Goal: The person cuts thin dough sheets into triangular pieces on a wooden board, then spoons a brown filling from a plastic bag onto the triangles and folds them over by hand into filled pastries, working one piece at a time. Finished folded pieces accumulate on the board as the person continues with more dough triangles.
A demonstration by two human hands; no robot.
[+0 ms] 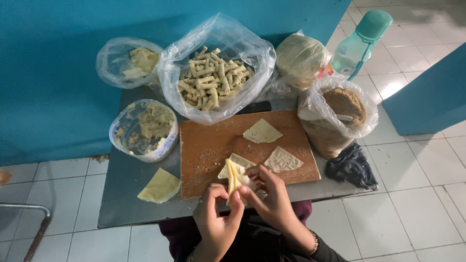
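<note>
Fingers of our left hand [216, 218] and right hand [272, 196] pinch one folded pastry sheet [235, 178], both closed on it just below the wooden board [213, 145]. On the board lie three flat triangular wrappers [262, 131]. Left of the board we see a tub of filling [144, 130]; behind the board, a bag of rolled pieces [213, 80]; right of it, a crumb bag [342, 111] on the bench [126, 194].

3 flat wrappers [262, 131] on 1 board [204, 150], 4 plastic bags [216, 68], 1 tub [144, 130], 1 bottle [360, 43], 2 hands [216, 221].
</note>
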